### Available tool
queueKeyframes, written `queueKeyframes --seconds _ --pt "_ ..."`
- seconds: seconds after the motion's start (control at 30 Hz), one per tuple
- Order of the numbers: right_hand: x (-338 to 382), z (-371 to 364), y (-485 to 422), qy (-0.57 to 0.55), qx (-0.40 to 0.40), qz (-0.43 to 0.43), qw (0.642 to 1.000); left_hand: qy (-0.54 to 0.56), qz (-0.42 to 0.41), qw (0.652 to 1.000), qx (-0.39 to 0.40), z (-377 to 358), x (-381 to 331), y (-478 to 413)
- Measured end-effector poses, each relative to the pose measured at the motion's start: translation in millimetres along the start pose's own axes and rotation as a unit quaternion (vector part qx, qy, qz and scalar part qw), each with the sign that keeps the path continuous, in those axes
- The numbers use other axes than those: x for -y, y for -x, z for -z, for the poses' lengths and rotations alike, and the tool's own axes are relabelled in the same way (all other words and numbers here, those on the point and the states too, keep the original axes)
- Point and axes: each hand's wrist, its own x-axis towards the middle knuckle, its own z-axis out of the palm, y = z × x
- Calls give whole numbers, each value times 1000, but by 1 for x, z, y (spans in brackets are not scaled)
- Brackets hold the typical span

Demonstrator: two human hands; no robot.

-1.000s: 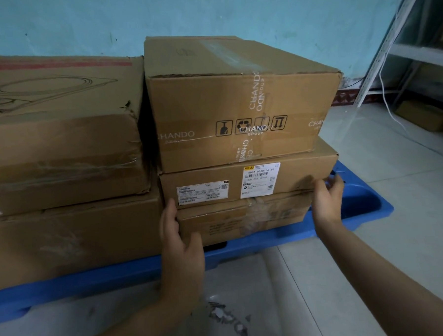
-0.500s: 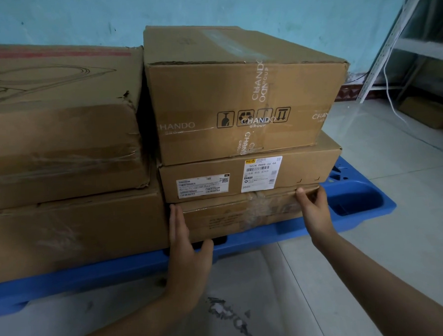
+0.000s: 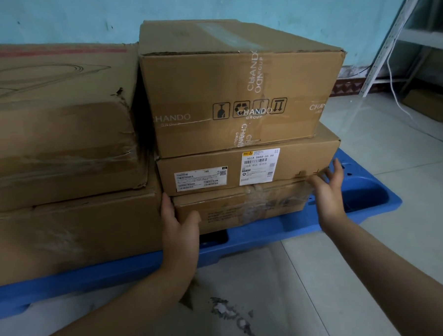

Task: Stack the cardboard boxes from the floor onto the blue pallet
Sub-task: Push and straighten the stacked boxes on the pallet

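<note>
two big boxes [image 3: 61, 176] stacked far left on the blue pallet [image 3: 371, 201], then left hand [image 3: 178, 229] flat, fingers spread, on the bottom box [image 3: 243, 207] of a three-high stack, right hand [image 3: 328, 188] open at its right corner, gripping nothing

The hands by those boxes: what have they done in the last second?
The right hand slid inward along the bottom box, then back to its right corner, fingers spread. The left hand stayed at the left corner. All boxes and the blue pallet stayed put.
</note>
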Motion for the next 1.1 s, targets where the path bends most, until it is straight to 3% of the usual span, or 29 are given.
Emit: queueKeyframes --seconds 0.17,0.57,0.9,1.1 --pt "8 1 -14 -22 -13 -1 1000 8 21 1000 -19 -4 5 -2" --pt "2 -1 -19 -1 -16 27 1000 -90 6 996 -16 -14 3 -6" --pt "-5 -6 -14 -1 -20 61 998 21 22 999 -13 -10 9 -11" --pt "-4 -2 -15 -5 -28 43 999 31 27 999 -16 -12 1 -12"
